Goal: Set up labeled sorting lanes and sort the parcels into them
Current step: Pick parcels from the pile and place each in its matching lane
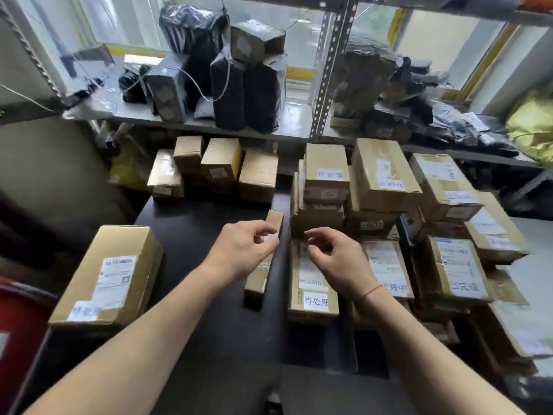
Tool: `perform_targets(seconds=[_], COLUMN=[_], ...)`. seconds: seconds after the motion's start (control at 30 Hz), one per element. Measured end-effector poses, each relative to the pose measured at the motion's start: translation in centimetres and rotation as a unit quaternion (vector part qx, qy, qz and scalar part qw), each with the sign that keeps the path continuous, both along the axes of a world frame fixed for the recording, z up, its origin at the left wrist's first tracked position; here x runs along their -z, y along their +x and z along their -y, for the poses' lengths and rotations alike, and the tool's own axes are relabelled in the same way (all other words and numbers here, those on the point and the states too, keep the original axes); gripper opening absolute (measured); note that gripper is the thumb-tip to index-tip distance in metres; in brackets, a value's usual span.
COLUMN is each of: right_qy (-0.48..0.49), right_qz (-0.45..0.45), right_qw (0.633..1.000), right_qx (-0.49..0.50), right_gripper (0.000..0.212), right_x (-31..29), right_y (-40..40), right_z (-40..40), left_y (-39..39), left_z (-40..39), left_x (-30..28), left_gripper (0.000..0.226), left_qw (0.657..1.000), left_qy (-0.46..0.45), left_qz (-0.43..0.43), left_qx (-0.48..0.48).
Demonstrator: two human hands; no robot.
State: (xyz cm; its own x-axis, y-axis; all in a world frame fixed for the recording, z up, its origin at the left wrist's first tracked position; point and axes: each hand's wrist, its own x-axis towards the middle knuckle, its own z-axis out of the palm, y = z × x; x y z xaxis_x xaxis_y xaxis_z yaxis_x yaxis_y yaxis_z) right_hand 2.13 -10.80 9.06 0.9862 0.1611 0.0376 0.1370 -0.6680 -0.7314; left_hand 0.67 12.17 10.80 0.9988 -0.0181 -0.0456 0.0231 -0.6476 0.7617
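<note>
Parcel depot, labeled cartons (386,175) (metal shelving (329,70))

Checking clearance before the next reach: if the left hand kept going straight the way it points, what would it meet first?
Probably the narrow cardboard box that the left hand is over; its fingertips pinch a small white slip there. Depth is hard to judge.
</note>
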Motion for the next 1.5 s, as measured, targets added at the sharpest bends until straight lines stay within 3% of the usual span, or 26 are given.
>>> perform_targets(seconds=[0.2,0.47,0.63,0.87,1.07,1.23,1.3,1.4,1.5], right_qy=[0.048,0.042,-0.023,-0.088,-0.115,-0.043,-0.009,0.036,0.081], right_qz=[-0.044,-0.058,-0.043,-0.117,-0.216,-0.274,-0.335,-0.390,-0.403], right_qw=[0.996,0.987,0.986,0.974,0.956,0.950,0.932,0.910,0.900], right_qx=[-0.069,-0.143,-0.157,-0.171,-0.161,-0.141,-0.139,-0.134,-0.148], right_gripper=[0.025,0.023,0.024,0.026,0.051,0.074,0.084,0.097,0.094], right_x=[2.1,3.5,4.5,6.4,8.9,11.0,12.1,13.8,14.7], right_y=[2.9,4.1,3.0,0.5,-0.1,-0.7,-0.8,-0.7,-0.4], right_z=[-7.1,-17.4,-24.9,-34.4,-38.5,-39.3,-39.5,-39.7,-39.8], left_y=[-1.6,-4.2,-5.0,-6.0,-6.2,-6.4,-6.5,-6.7,-6.5], left_z=[-6.6,-17.3,-24.7,-33.4,-35.9,-36.4,-36.5,-36.7,-37.1], left_x=[0.2,0.1,1.7,5.3,9.2,11.9,12.7,13.3,13.5], left_gripper=[0.026,0.023,0.031,0.047,0.066,0.091,0.087,0.059,0.046], left_qw=[0.994,0.973,0.969,0.971,0.968,0.955,0.948,0.942,0.945], left_qy=[0.026,0.034,0.060,0.090,0.068,0.017,0.002,-0.024,-0.030], left_qz=[-0.019,-0.043,-0.064,-0.102,-0.148,-0.207,-0.240,-0.268,-0.267], left_qx=[-0.103,-0.226,-0.230,-0.196,-0.190,-0.212,-0.210,-0.201,-0.187])
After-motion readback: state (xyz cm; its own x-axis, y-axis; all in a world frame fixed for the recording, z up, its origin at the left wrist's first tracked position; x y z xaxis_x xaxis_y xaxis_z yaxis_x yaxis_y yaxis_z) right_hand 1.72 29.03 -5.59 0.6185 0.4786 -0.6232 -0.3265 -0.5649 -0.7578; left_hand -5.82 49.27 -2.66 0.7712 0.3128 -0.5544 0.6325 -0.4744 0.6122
